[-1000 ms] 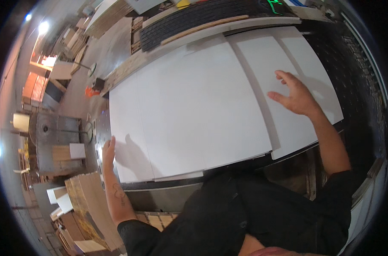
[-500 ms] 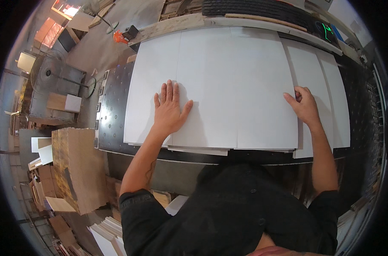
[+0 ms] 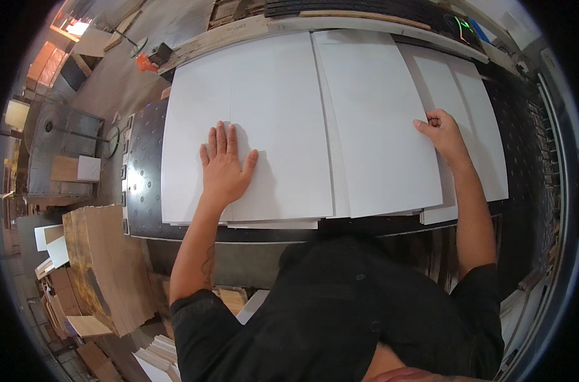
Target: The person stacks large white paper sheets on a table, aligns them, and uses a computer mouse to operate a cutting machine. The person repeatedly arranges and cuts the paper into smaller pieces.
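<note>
Several white panels lie side by side and partly stacked on a black, dotted machine table. My left hand rests flat, fingers spread, across the white panels at the left. At the right, my right hand grips the right edge of a white panel, thumb on top and fingers curled under. That panel sits slightly askew, and a narrow gap parts it from the left ones. Farther right, more white panels lie partly beneath its edge.
A pale wooden rail borders the far side of the table. On the left stand a fan and a tall brown stack of boards. White offcuts stand at the lower left. A green-lit display is at the far right.
The panel under my right hand has shifted right and turned slightly, opening a gap beside the left panels. My left hand stays flat on the panels. The whole view has shifted a little.
</note>
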Available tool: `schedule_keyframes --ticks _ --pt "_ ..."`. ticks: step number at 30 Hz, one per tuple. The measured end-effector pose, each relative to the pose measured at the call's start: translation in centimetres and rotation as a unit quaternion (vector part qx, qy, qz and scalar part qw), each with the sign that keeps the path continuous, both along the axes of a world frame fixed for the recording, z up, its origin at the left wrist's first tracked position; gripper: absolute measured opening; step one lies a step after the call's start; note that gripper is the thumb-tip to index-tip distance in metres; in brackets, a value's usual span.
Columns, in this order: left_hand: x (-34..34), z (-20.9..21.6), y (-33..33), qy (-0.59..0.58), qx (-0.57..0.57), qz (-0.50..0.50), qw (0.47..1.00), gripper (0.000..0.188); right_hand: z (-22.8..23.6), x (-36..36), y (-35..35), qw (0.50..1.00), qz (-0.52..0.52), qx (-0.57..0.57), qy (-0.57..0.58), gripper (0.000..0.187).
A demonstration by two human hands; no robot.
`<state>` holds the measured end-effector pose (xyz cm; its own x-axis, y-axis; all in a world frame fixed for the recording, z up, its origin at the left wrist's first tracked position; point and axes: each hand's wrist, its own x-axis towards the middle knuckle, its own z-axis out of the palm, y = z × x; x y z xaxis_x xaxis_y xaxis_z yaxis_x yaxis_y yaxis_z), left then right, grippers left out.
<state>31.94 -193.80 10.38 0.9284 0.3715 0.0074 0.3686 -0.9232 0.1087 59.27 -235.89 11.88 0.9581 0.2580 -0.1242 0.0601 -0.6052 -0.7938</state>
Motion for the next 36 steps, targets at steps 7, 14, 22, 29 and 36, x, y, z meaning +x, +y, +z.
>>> schedule_keyframes --ticks 7,14,22,29,36 --pt "-0.1 -0.3 0.1 -0.002 0.007 -0.008 1.0 0.085 0.5 1.3 -5.7 0.998 -0.042 0.002 0.055 0.043" --pt "0.0 -0.4 0.3 -0.009 0.002 -0.016 1.0 0.085 0.0 1.2 -5.0 0.997 0.02 0.048 0.059 0.03" --pt "-0.2 -0.3 0.6 -0.011 -0.01 -0.021 1.0 0.086 -1.2 3.2 -7.0 0.999 -0.004 0.026 0.037 0.027" --pt "4.0 1.4 -5.8 -0.024 -0.006 -0.13 0.991 0.093 -0.8 3.6 -11.1 0.997 -0.07 0.025 0.017 0.045" --pt "11.6 1.3 -15.8 0.017 -0.052 -0.347 0.936 0.094 -1.2 2.6 -8.8 0.995 -0.089 0.025 -0.023 0.038"
